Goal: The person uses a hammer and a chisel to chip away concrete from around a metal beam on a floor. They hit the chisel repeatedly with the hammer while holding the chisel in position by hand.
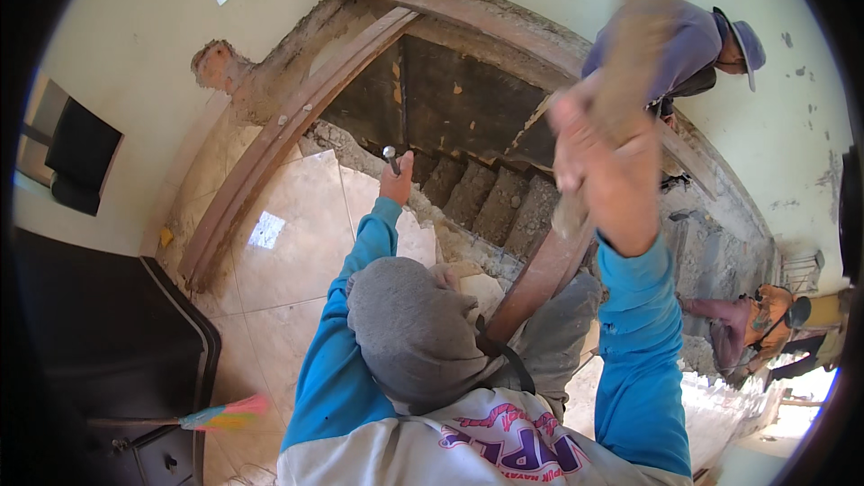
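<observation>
My left hand, at the end of a stretched blue sleeve, is closed round a short metal chisel whose shiny round end shows above the fingers. It is over the broken edge of the tiled floor, beside a stairwell. Raised high and close to the camera, my right hand grips a thick wooden handle. Motion blurs both the hand and the handle. The handle's upper part runs out of the picture, so what it carries is hidden.
Rubble-covered steps descend beside the broken floor edge. A long brown beam curves along the left, with a brown timber near my knee. A person in purple bends at upper right; another in orange is farther right. A black cabinet stands left.
</observation>
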Available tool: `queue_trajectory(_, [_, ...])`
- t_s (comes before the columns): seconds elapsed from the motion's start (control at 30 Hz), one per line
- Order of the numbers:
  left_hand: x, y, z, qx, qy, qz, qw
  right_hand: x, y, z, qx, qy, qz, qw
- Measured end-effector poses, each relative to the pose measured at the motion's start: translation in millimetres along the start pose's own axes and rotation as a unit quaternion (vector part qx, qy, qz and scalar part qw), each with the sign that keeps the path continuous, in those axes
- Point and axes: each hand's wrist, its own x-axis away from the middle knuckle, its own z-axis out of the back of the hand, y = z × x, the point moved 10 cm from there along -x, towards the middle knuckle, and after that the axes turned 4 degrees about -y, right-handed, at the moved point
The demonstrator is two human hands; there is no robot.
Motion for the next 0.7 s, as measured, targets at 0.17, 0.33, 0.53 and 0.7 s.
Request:
queue_trajectory(0.17, [3.9, 21.5, -27.1, 0.011, -0.048, -0.006, 0.999, 7.8, 27.0, -17.8, -0.062, 0.107, 0.085, 0.989])
queue_trajectory(0.33, [-1.7, 61.9, -34.5, -0.016, -0.035, -0.076, 0.996, 71.4, 192.0, -45.7, 0.146, -0.211, -0.279, 0.925])
queue_trajectory(0.53, [-2.8, 11.7, 1.3, -0.015, 0.019, -0.040, 0.999, 20.9, 3.6, -0.3, 0.026, -0.011, -0.048, 0.998])
queue_trajectory(0.7, [-2.6, 8.8, -13.2, -0.002, -0.012, -0.026, 1.000, -6.5, -42.6, 7.7, -0.019, 0.091, 0.118, 0.989])
